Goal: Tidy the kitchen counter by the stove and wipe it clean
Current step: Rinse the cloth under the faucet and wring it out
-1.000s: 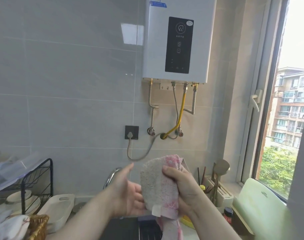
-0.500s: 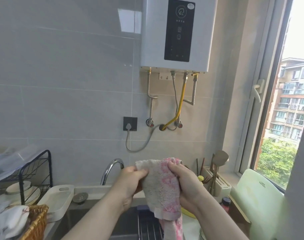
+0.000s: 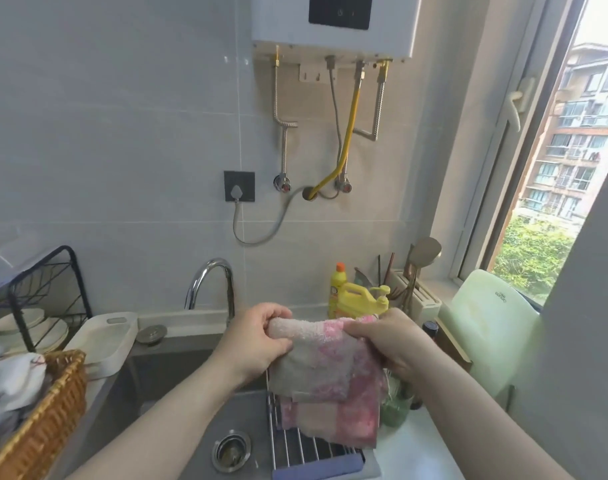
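A pink and beige cleaning cloth (image 3: 325,379) hangs folded over the sink (image 3: 178,382), above a metal roll-up rack (image 3: 306,448). My left hand (image 3: 257,339) grips its upper left edge, fingers curled over the top. My right hand (image 3: 396,341) grips the upper right edge the same way. The cloth is stretched between both hands and its lower part drapes down toward the rack. The stove is out of view.
A chrome tap (image 3: 210,282) rises behind the sink, a drain strainer (image 3: 231,450) sits in its floor. Yellow detergent bottles (image 3: 356,299), a utensil holder (image 3: 415,296) and a pale green cutting board (image 3: 482,327) stand right. A dish rack (image 3: 36,299), white tray (image 3: 105,337) and wicker basket (image 3: 39,420) stand left.
My left hand, open beside the cloth a second ago, has taken hold of its top edge. Both hands have spread the cloth sideways. The view has tilted down toward the sink.
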{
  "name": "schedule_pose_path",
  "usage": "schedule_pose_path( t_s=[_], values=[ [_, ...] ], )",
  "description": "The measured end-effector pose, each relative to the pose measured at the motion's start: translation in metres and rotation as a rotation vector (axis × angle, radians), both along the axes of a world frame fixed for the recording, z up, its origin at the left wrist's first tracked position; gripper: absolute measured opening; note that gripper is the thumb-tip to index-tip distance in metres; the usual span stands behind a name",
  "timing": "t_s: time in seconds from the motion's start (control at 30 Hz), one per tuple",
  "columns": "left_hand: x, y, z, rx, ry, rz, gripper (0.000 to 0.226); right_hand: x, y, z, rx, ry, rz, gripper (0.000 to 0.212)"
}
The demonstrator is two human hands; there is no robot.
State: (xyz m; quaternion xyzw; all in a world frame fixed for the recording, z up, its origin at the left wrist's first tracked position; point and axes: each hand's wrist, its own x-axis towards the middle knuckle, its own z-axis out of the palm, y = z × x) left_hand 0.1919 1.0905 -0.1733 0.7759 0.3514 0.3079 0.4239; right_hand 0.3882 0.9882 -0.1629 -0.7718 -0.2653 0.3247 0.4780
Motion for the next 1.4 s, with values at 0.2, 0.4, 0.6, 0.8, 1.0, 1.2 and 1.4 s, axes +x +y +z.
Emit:
schedule_pose_path(
  t_s=[0.2, 0.4, 0.6, 0.8, 1.0, 1.2, 1.4],
  values=[
    [0.003, -0.008, -0.027, 0.263, 0.253, -0.019, 0.014, 0.006, -0.028, -0.028, -0.035, -0.268, 0.338, 0.066],
    [0.005, -0.003, -0.065, -0.059, 0.239, -0.148, 0.007, 0.001, -0.045, -0.072, -0.013, -0.284, 0.365, 0.010],
    [0.004, -0.022, -0.118, -0.728, -0.063, -0.165, 0.008, -0.002, -0.058, -0.109, 0.029, 0.163, 0.233, 0.022],
    [0.010, -0.031, -0.176, -0.913, 0.131, -0.148, 0.015, 0.007, -0.054, -0.148, -0.247, 0.143, 0.209, 0.039],
    [0.038, -0.023, -0.241, -0.572, 0.469, 0.016, 0.026, 0.013, -0.019, -0.208, -0.420, -0.104, 0.192, 0.036],
    [0.054, -0.004, -0.271, -0.259, 0.529, 0.105, 0.031, 0.015, 0.014, -0.254, -0.375, -0.244, 0.071, 0.026],
    [0.030, -0.028, -0.284, 0.219, 0.722, -0.375, 0.068, 0.017, -0.023, -0.283, -0.350, -0.802, 0.633, 0.064]
  ],
)
